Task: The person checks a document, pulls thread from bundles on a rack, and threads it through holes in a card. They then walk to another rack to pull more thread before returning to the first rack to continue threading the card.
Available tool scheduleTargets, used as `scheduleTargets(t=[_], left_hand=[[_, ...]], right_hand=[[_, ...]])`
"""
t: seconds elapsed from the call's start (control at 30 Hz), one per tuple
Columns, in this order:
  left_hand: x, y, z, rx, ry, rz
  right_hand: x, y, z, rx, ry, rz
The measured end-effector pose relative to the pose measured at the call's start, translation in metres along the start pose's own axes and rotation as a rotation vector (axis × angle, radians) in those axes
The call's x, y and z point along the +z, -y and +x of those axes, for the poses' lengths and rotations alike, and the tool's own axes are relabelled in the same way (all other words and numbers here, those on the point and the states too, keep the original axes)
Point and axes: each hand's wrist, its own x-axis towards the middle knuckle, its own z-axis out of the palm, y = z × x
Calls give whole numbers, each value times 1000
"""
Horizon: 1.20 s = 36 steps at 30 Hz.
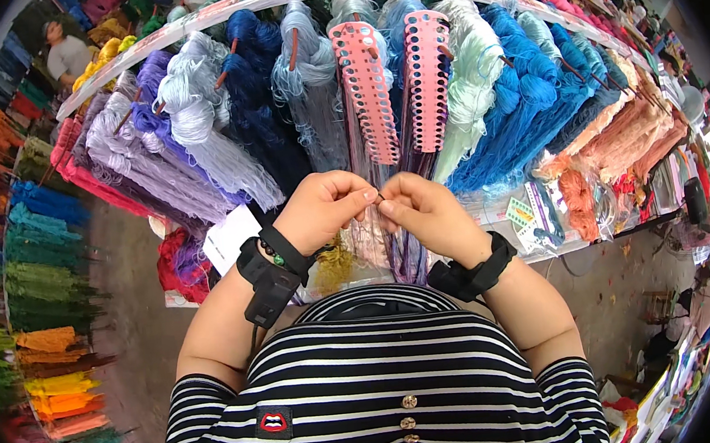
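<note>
My left hand [328, 209] and my right hand [429, 214] meet in front of my body, both closed in a pinch with the fingertips almost touching. Between them shows a short bit of thin dark thread [381, 195]; the rest of it is hidden by my fingers. Just beyond my hands hang two pink perforated thread cards, a left one [366, 92] and a right one [428, 78], with rows of holes down both edges. Long purple and grey threads [410, 259] run down from the cards and hang below and behind my hands.
Thread skeins hang from a curved rack [265, 1]: lavender [144, 156], navy [255, 86], pale green [469, 74], blue [521, 77] and peach [619, 128]. A white paper [231, 238] lies left of my hands. Loose red-orange thread [576, 192] lies right. A person [66, 57] is at the far left.
</note>
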Motion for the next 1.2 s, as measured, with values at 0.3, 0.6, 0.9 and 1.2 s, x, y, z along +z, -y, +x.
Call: scheduleTargets(t=[0.3, 0.6, 0.9, 1.2], left_hand=[[1, 42, 0, -71, -22, -232], [-13, 53, -1, -157, -143, -216], [-25, 50, 4, -89, -272, -167], [-7, 23, 25, 279, -428, -322]], right_hand=[[0, 13, 14, -53, 20, 593], [-60, -26, 85, -109, -585, -317], [-53, -43, 94, 12, -226, -398], [-31, 13, 44, 263, 32, 242]])
